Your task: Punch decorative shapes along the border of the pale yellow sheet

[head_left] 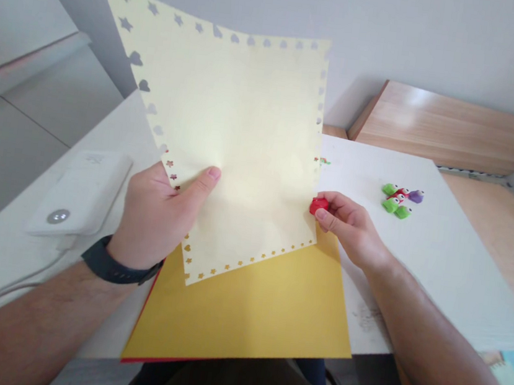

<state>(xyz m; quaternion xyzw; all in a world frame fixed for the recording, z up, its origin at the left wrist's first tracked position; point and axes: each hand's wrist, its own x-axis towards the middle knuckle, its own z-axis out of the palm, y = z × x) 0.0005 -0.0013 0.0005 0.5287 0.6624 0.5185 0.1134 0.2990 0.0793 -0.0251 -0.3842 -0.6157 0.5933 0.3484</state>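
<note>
A pale yellow sheet of paper point(260, 124) is held up and tilted, with star, heart and flower shapes cut along its edges. My left hand point(161, 212) grips its left side, thumb lying on the front face. At the right edge, my right hand point(351, 223) is closed on a small red craft punch point(318, 206), which sits against the paper's border. Below lies a stack of golden-yellow paper point(251, 317), a red sheet showing under its edge. Several green, red and purple punches with eye-like spots point(401, 201) lie to the right.
A white box-shaped device point(83, 190) with a cable point(15, 288) stands at the left of the white table point(453, 273). Behind the table a wooden board point(457, 126) leans near the wall. A small colourful bit point(325, 161) lies just beyond the paper's right edge.
</note>
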